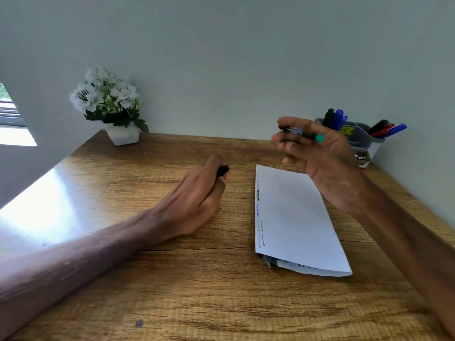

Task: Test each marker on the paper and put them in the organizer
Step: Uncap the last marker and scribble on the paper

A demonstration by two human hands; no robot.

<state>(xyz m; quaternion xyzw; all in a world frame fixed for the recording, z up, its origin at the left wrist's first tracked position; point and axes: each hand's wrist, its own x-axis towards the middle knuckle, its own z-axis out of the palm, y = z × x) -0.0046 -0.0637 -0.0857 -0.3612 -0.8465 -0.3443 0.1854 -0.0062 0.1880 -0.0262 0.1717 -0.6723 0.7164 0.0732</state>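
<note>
My right hand (317, 153) is raised above the far end of the paper and grips a dark marker (304, 133) with a green end, uncapped, lying across the fingers. My left hand (199, 193) rests on the wooden table, closed around a small black marker cap (222, 170). The folded white paper (298, 217) lies to the right of centre, with several short test scribbles along its left edge. The grey organizer (362, 139) stands at the back right against the wall and holds black, blue and red markers in two compartments.
A white pot of white artificial flowers (110, 107) stands at the back left by the wall. The wooden table (197, 279) has a bright glare patch on its left side. A window edge shows at far left.
</note>
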